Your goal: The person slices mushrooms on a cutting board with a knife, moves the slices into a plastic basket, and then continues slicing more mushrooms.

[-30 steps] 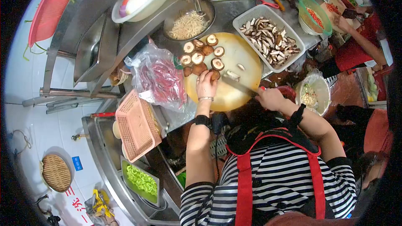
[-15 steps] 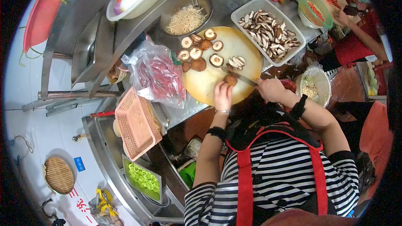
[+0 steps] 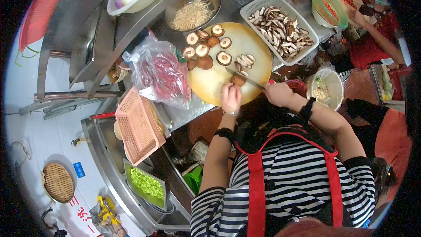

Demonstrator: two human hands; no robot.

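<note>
Fingertips bent, my left hand (image 3: 231,98) presses a brown shiitake mushroom (image 3: 238,80) onto the round yellowish cutting board (image 3: 208,81). My right hand (image 3: 279,94) is closed round the handle of a kitchen knife (image 3: 252,81), whose blade lies at the mushroom's far side. Beyond the blade is a small pile of cut mushroom slices (image 3: 246,60). Several whole shiitake mushrooms (image 3: 202,50), some showing pale undersides, sit at the board's far left. A white basket (image 3: 312,47) of sliced mushrooms stands right of the board.
Left of the board lies a plastic bag of red meat-like pieces (image 3: 160,72), with a pink basket (image 3: 139,127) nearer. A metal pan (image 3: 215,6) of pale strips stands behind. At the right are a lined bucket (image 3: 337,90) and another person's arm (image 3: 381,39).
The view has shifted slightly. The knife has moved a little leftward across the mushroom, and another slice now shows beyond the blade. My left hand still holds the mushroom down.
</note>
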